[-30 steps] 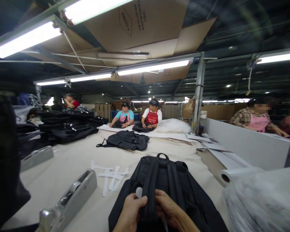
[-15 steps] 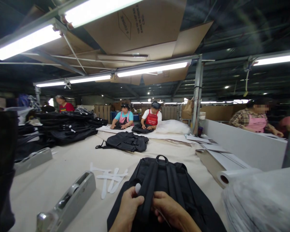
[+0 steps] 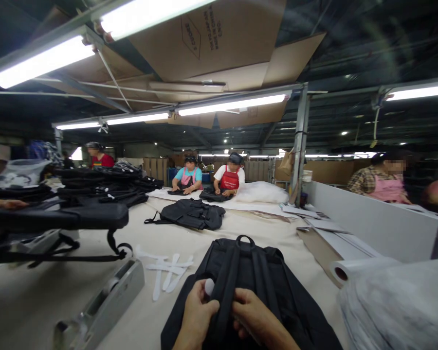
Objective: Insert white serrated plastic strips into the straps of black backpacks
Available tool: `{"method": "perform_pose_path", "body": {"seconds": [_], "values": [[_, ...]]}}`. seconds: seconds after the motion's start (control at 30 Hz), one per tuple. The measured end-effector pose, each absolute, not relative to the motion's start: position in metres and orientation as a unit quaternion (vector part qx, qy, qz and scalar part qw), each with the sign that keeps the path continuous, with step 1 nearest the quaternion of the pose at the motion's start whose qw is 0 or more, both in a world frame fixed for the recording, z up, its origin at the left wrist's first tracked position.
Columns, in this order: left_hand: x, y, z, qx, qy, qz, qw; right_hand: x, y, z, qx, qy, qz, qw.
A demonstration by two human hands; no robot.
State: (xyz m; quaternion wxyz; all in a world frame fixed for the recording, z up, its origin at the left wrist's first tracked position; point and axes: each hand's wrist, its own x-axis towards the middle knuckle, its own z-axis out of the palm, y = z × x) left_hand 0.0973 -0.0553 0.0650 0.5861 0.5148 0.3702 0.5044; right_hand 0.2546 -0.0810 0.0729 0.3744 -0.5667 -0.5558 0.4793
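Note:
A black backpack [image 3: 295, 296] lies in front of me, its shoulder straps facing up and its top loop pointing away. My left hand [image 3: 196, 313] is closed at the left shoulder strap [image 3: 226, 287], and the rounded end of a white strip [image 3: 209, 287] sticks up from its fingers. On the strap's other side, my right hand [image 3: 257, 316] is closed with thumb and fingers at the strap's edge; its fingertips are partly hidden under the strap. Several loose white strips [image 3: 171, 269] lie crossed on the cloth-covered table [image 3: 273, 233] left of the backpack.
A grey tape dispenser [image 3: 113, 296] stands at left. Another black bag [image 3: 76, 216] juts in there beside another person's hand [image 3: 12, 204]. A second backpack [image 3: 193, 214] lies ahead, before two co-workers. At right are a white roll [image 3: 365, 267] and a plastic-covered bundle [image 3: 405, 301].
At the left, the dark shape has given way to a black bag extending over the tape dispenser, with another person's hand near. My hands stay nearly still on the strap.

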Motion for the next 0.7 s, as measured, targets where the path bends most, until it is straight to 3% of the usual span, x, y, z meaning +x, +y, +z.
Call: {"method": "perform_pose_path", "body": {"seconds": [0.1, 0.17, 0.23, 0.43, 0.7], "values": [[0.096, -0.056, 0.061, 0.554, 0.398, 0.48, 0.551, 0.264, -0.081, 0.08, -0.637, -0.621, 0.185, 0.418], [0.096, -0.058, 0.059, 0.569, 0.421, 0.474, 0.524, 0.264, -0.081, 0.093, -0.587, -0.673, 0.063, 0.446], [0.096, -0.059, 0.057, 0.574, 0.435, 0.474, 0.507, 0.256, -0.081, 0.11, -0.519, -0.741, 0.069, 0.421], [0.097, -0.057, 0.053, 0.564, 0.386, 0.502, 0.53, 0.23, -0.058, 0.135, -0.517, -0.834, 0.047, 0.187], [0.098, -0.057, 0.05, 0.48, 0.389, 0.479, 0.623, 0.227, -0.034, 0.138, -0.514, -0.835, 0.057, 0.188]]}}
